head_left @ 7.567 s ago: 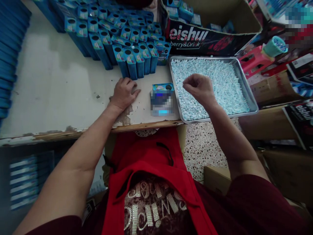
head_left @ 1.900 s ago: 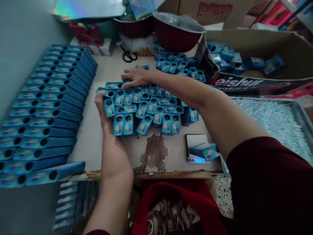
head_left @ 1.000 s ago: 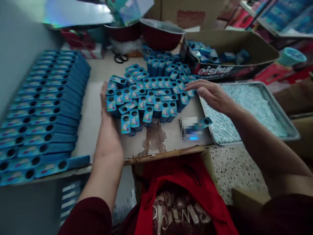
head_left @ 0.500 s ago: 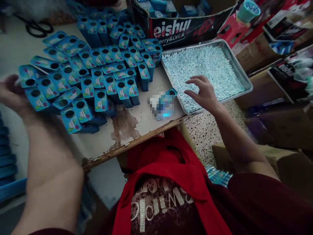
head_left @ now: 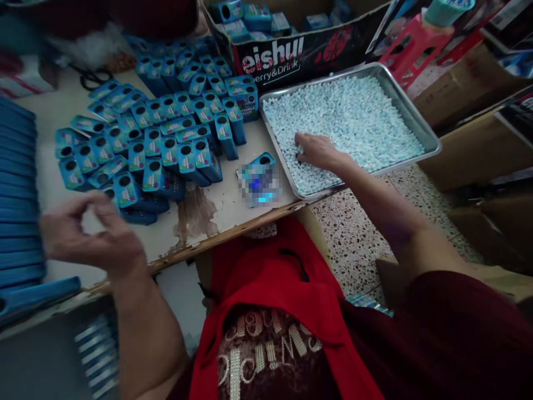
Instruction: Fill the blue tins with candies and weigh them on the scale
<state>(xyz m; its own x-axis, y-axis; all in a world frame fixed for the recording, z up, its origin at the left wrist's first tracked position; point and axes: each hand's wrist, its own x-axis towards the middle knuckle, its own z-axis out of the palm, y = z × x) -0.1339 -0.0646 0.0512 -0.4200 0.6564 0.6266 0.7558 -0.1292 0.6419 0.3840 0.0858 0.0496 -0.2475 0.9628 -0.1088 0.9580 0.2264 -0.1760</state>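
Note:
My left hand [head_left: 94, 230] hovers at the near left corner of a group of blue flip-top-sized boxes [head_left: 125, 189]. Its thumb and forefinger curve into a loose ring, and nothing shows inside it. Each box has a dark round hole and a printed label on its top. In the metal tray [head_left: 433, 145], my right hand [head_left: 318, 151] has its curled fingertips dug into small pale blue pellets [head_left: 345, 116]. How many pellets it grips is hidden. Between the boxes and the tray lies a single blue box [head_left: 263, 160], partly pixelated.
Behind the tray stands a black carton [head_left: 283, 61] with more blue boxes. Stacked blue packs [head_left: 19, 189] line the left side. A red stool [head_left: 416, 47] carries a teal tub [head_left: 447, 12]. Brown cartons [head_left: 458, 83] crowd the right. Black-handled scissors [head_left: 94, 78] lie at the back.
My right hand has lowered from above the tray into the pellets, its fingers curling. My left hand has left the far left box and come nearer and rightward. The view has shifted.

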